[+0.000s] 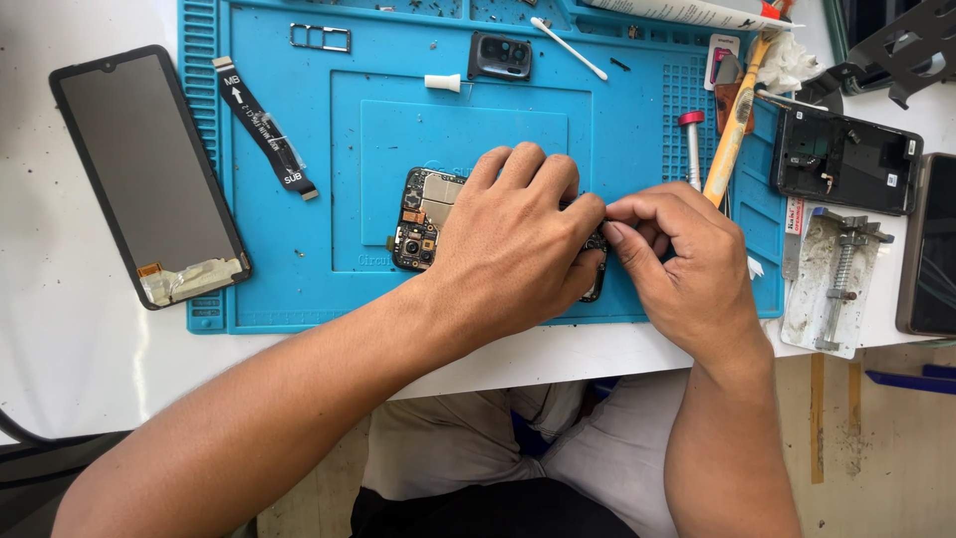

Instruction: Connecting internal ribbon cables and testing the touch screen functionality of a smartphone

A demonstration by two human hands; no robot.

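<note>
A phone circuit board (420,221) with gold shields and small camera modules lies on the blue repair mat (299,249). My left hand (513,239) presses down on the board and covers most of its right part. My right hand (672,264) meets the left at the board's right end, thumb and forefinger pinched together there. What the fingers pinch is too small to make out.
A detached phone screen (149,174) lies left of the mat, and a black flex cable (264,125) rests on the mat's left side. A camera cover (501,56), a screwdriver (692,144), a wooden-handled brush (735,120), a phone frame (846,159) and a metal board holder (832,284) sit at the back and right.
</note>
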